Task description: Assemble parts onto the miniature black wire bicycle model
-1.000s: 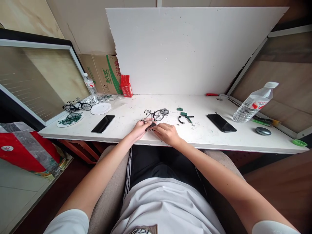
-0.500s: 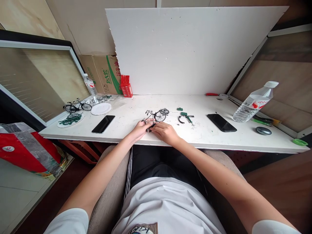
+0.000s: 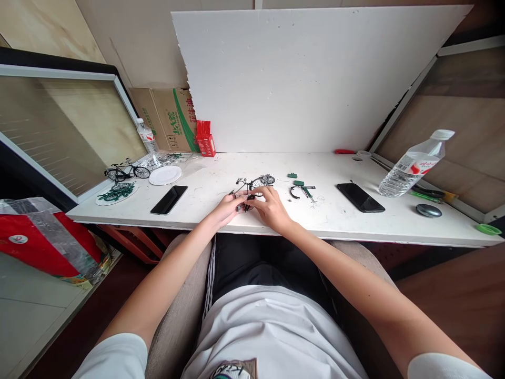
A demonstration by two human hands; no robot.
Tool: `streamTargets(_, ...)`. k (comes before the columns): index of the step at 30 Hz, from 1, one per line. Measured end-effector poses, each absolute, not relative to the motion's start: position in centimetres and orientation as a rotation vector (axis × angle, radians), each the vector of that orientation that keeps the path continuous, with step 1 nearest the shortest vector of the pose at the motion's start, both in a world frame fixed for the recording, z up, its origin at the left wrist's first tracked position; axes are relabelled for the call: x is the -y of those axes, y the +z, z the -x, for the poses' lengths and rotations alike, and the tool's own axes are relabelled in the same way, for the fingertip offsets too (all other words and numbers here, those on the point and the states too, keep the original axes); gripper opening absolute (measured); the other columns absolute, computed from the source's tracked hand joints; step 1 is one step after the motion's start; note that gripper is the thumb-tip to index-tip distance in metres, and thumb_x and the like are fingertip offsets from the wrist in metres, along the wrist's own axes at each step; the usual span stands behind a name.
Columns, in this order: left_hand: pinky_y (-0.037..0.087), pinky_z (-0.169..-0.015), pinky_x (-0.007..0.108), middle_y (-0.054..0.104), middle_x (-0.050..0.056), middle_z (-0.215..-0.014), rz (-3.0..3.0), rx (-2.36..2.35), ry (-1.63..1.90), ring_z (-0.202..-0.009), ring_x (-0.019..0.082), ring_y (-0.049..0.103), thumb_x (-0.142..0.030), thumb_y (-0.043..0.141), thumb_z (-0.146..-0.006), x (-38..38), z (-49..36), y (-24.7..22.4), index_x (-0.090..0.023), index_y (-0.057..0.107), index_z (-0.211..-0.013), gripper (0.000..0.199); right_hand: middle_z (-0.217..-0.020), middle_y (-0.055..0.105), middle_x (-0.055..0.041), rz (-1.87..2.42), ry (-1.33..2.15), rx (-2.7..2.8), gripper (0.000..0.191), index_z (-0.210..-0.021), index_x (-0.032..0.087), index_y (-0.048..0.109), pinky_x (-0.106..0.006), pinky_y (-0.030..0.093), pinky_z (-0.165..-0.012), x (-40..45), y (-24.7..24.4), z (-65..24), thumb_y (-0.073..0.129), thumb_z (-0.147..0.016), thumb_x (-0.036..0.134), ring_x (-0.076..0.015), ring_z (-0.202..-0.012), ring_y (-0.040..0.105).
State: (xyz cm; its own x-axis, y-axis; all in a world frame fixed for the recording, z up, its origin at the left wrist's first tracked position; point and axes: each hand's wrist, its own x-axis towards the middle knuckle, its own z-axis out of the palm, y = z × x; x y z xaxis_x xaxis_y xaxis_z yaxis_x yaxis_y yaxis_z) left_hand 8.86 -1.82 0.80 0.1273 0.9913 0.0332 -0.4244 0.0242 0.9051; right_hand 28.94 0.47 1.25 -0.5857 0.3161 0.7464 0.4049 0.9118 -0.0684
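Observation:
A small black model bicycle (image 3: 258,184) is held close to the table's front edge, its spoked wheel pointing away from me. My left hand (image 3: 224,211) is closed around its near left part. From the other side, my right hand (image 3: 273,211) has thumb and fingertips pinched against the bicycle's dark middle part. Fingers cover much of the frame, and I cannot make out whether a separate small piece is between the right fingertips. Just behind the wheel lies a round spoked part (image 3: 268,179). Right of it are a curved black piece (image 3: 294,192) and a green block (image 3: 299,183).
At left are a second model bicycle (image 3: 127,170), a plate of green parts (image 3: 103,200), a white plate (image 3: 164,182) and a phone (image 3: 169,200). Right of my hands lie another phone (image 3: 360,198), a water bottle (image 3: 412,167) and a mouse (image 3: 428,210). A white board (image 3: 315,79) stands behind.
My right hand has lifted and turned slightly, its fingers now arched higher beside the bicycle. My left hand keeps its hold on the bicycle. The view has shifted slightly.

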Motion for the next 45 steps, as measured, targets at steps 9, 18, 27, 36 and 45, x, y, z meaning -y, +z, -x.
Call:
streamTargets(9, 0.05, -0.1, 0.041, 0.076, 0.013, -0.108, -0.99, -0.767, 1.273, -0.104, 0.025, 0.068, -0.025, 0.086, -0.083, 1.9, -9.0, 0.9, -0.013, 0.079, -0.107, 0.028, -0.117, 0.071, -0.0112, 0.538, 0.065, 2.19, 0.024, -0.12, 0.024, 0.07, -0.046, 0.051, -0.09, -1.1, 0.9, -29.0, 0.056, -0.104, 0.015, -0.029, -0.107, 0.06)
streamTargets(18, 0.053, -0.097, 0.039, 0.073, 0.012, -0.114, -1.023, -0.778, 1.284, -0.107, 0.024, 0.066, -0.028, 0.088, -0.081, 2.2, -9.2, 1.1, -0.013, 0.078, -0.104, 0.029, -0.102, 0.073, -0.0081, 0.415, 0.532, 2.058, 0.019, -0.102, 0.027, 0.076, -0.046, 0.056, -0.092, -1.7, 1.6, -29.5, 0.059, -0.107, 0.035, -0.0256, -0.1, 0.067)
streamTargets(27, 0.051, -0.097, 0.038, 0.075, 0.012, -0.112, -1.133, -0.824, 1.296, -0.107, 0.025, 0.067, -0.033, 0.091, -0.079, 2.3, -9.6, 1.2, -0.013, 0.077, -0.107, 0.037, -0.102, 0.077, -0.0073, 0.535, 0.639, 2.055, 0.023, -0.099, 0.024, 0.075, -0.038, 0.057, -0.078, -1.6, 1.5, -29.4, 0.072, -0.099, 0.047, -0.0238, -0.092, 0.071)
streamTargets(36, 0.05, -0.101, 0.041, 0.077, 0.014, -0.114, -1.112, -0.822, 1.275, -0.114, 0.029, 0.069, -0.03, 0.087, -0.08, 2.1, -9.4, 0.9, -0.013, 0.078, -0.11, 0.036, -0.096, 0.075, -0.007, 0.528, 0.4, 2.122, 0.016, -0.101, 0.024, 0.074, -0.043, 0.052, -0.089, -1.3, 1.6, -29.2, 0.066, -0.103, 0.038, -0.0251, -0.094, 0.063)
streamTargets(45, 0.049, -0.102, 0.042, 0.077, 0.015, -0.119, -1.123, -0.765, 1.208, -0.117, 0.031, 0.069, -0.014, 0.084, -0.072, 2.5, -9.1, 1.5, -0.014, 0.078, -0.112, 0.04, -0.101, 0.072, -0.0087, 0.556, 0.345, 2.122, 0.017, -0.107, 0.024, 0.072, -0.045, 0.052, -0.091, -1.2, 1.6, -29.1, 0.063, -0.104, 0.038, -0.0262, -0.098, 0.062)
